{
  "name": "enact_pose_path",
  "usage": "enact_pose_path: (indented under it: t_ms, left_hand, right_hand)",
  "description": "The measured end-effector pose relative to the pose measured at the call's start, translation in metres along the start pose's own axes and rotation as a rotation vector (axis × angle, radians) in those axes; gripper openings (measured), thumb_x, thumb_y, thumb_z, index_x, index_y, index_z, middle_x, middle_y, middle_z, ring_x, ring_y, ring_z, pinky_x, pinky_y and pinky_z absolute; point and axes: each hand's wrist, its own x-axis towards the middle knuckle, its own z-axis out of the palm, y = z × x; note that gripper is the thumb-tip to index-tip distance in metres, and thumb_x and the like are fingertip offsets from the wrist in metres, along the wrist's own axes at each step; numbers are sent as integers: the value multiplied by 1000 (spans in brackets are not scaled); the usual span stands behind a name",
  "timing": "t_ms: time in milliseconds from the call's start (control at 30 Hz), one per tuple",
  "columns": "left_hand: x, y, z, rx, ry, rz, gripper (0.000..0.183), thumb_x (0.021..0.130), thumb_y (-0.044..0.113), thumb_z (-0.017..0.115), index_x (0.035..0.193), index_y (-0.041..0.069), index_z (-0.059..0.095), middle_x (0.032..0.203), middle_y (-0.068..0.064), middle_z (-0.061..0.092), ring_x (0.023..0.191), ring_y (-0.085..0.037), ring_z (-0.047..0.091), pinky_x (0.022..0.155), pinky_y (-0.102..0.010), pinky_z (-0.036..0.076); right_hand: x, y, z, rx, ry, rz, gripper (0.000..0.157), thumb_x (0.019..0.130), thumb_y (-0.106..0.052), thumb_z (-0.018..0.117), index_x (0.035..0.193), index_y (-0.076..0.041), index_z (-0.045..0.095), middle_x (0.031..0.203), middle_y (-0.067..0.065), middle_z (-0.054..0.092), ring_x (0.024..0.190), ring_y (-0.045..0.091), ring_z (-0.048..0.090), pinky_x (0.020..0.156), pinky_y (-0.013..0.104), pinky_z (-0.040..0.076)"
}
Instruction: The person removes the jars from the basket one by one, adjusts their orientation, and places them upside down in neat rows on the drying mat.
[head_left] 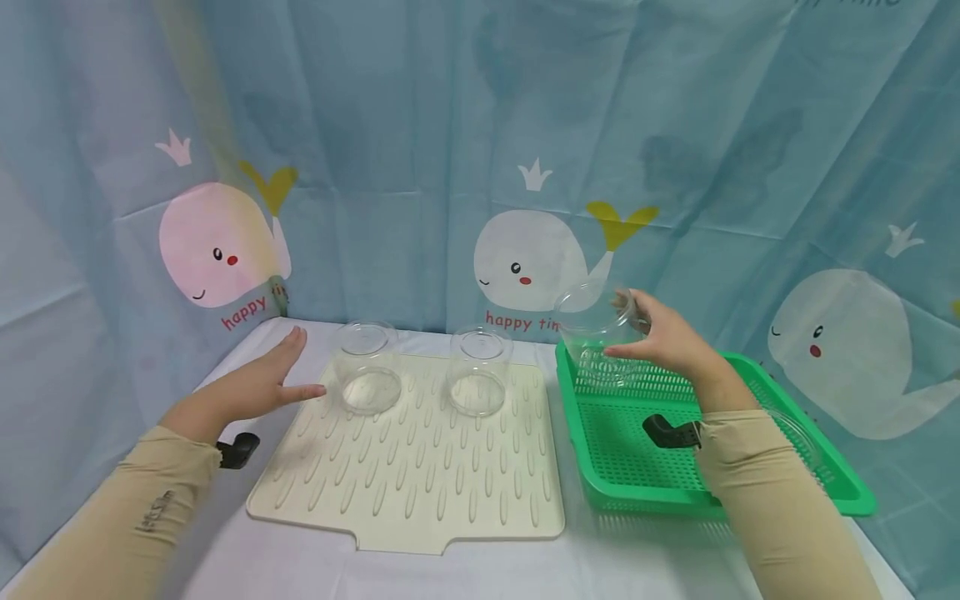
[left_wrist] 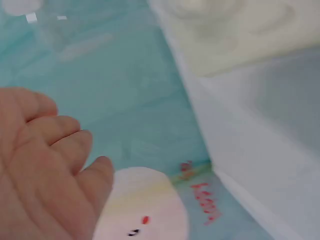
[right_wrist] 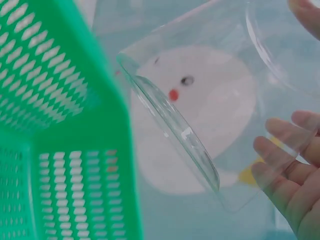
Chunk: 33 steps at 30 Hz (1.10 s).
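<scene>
A clear plastic cup [head_left: 588, 337] is in my right hand [head_left: 663, 337], held between thumb and fingers above the far left side of the green basket [head_left: 630, 500]. It leans with its wide rim up, and in the right wrist view the cup [right_wrist: 175, 115] shows its recessed base. Two more clear cups, the left cup [head_left: 367, 367] and the second cup [head_left: 478, 371], stand side by side on the cream ridged mat [head_left: 412, 483], seemingly bottom up. My left hand [head_left: 258, 379] hovers left of the left cup, fingers extended, with nothing in it.
Partly behind my right forearm, another clear round item [head_left: 798, 437] lies in the basket's right side. A blue curtain [head_left: 420, 167] with whale prints hangs behind the white table [head_left: 300, 562]. The basket stands just right of the mat.
</scene>
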Motion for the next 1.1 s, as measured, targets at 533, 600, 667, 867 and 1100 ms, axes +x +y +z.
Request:
enact_pose_path:
  t_ms: [533, 600, 667, 867, 1100]
  left_hand:
    - [-7, 106, -21, 64, 284, 283, 100, 77, 52, 66, 148, 17, 6, 151, -13, 19, 134, -37, 25, 102, -56, 27]
    - [-8, 119, -16, 57, 284, 329, 100, 76, 52, 67, 148, 16, 8, 150, -12, 20, 135, -34, 23, 103, -54, 26]
    - [-9, 132, -10, 53, 278, 374, 101, 75, 52, 68, 148, 14, 10, 151, -10, 20, 136, -31, 23, 105, -52, 26]
    - [-14, 166, 9, 35, 258, 467, 102, 73, 54, 68, 148, 14, 12, 152, -3, 17, 137, -24, 21, 106, -47, 27]
    - [-15, 186, 27, -1, 211, 518, 102, 72, 50, 72, 148, 12, 15, 152, -1, 16, 136, -19, 23, 104, -41, 33]
  right_hand:
    - [-9, -69, 33, 93, -69, -300, 92, 65, -27, 84, 139, -8, 33, 132, 6, 44, 123, 25, 44, 102, 38, 36]
    - [-10, -77, 41, 77, -89, -329, 94, 64, -30, 84, 140, -10, 33, 133, 4, 44, 123, 23, 43, 102, 38, 36]
    - [-12, -83, 48, 61, -113, -352, 95, 64, -34, 83, 141, -13, 32, 135, 1, 43, 123, 19, 43, 102, 39, 36]
    - [-16, -96, 69, 34, -184, -399, 93, 62, -45, 82, 139, -21, 35, 132, -11, 44, 121, 8, 42, 102, 36, 37]
    - [-20, -105, 88, -43, -261, -408, 95, 63, -52, 78, 140, -16, 35, 136, -8, 42, 123, 8, 40, 100, 36, 38]
